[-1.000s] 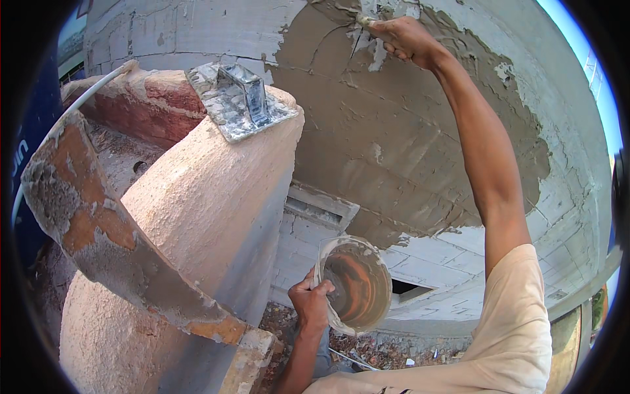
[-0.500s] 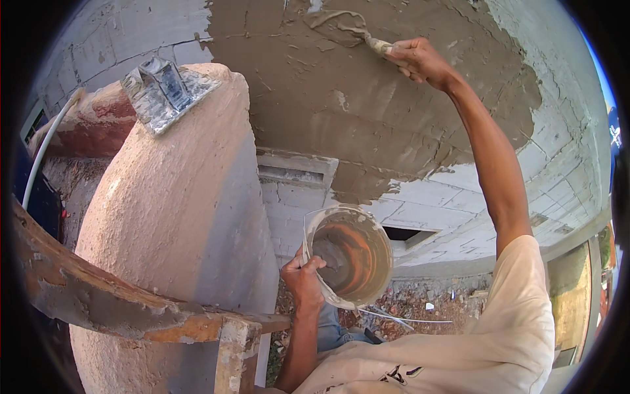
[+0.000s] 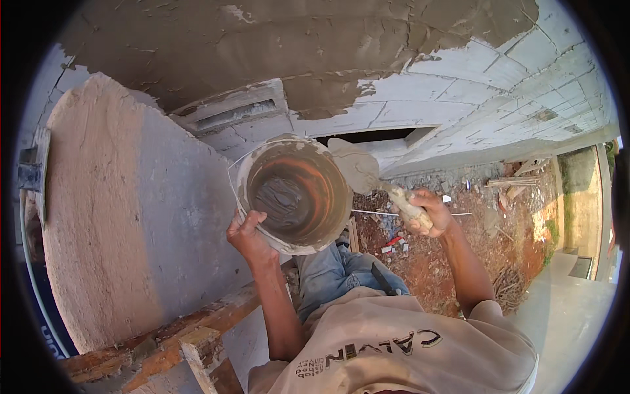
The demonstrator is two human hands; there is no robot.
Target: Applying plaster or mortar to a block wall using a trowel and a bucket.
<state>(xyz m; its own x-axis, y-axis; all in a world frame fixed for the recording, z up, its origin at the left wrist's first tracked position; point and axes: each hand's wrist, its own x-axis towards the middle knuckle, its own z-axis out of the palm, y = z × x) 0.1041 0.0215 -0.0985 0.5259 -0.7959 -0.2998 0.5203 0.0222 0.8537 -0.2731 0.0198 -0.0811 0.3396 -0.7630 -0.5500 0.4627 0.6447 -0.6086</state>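
My left hand (image 3: 252,238) grips the near-left rim of a bucket (image 3: 336,197), its thumb over the edge. Grey wet mortar (image 3: 281,200) lies in the bottom, and the inner wall is smeared with it over orange. In my right hand (image 3: 426,213) is a trowel (image 3: 410,205), the fingers wrapped round its mortar-caked handle. The trowel's blade (image 3: 354,164) is coated in mortar and stands at the bucket's right rim; whether it touches the rim I cannot tell. Beyond the bucket, wet brown-grey mortar (image 3: 262,49) covers the upper part of the wall.
Bare pale blocks (image 3: 420,92) show below the mortar, with a dark slot opening (image 3: 367,136). A rough plastered ledge (image 3: 98,210) rises on the left, a mortar-covered float (image 3: 36,174) at its far-left edge. Wooden beams (image 3: 190,335) cross at lower left. Rubble (image 3: 472,243) covers the ground far below.
My right hand has brought the trowel down from the wall to beside the bucket. The view has turned, so the ledge and float sit farther left. My left hand still holds the bucket.
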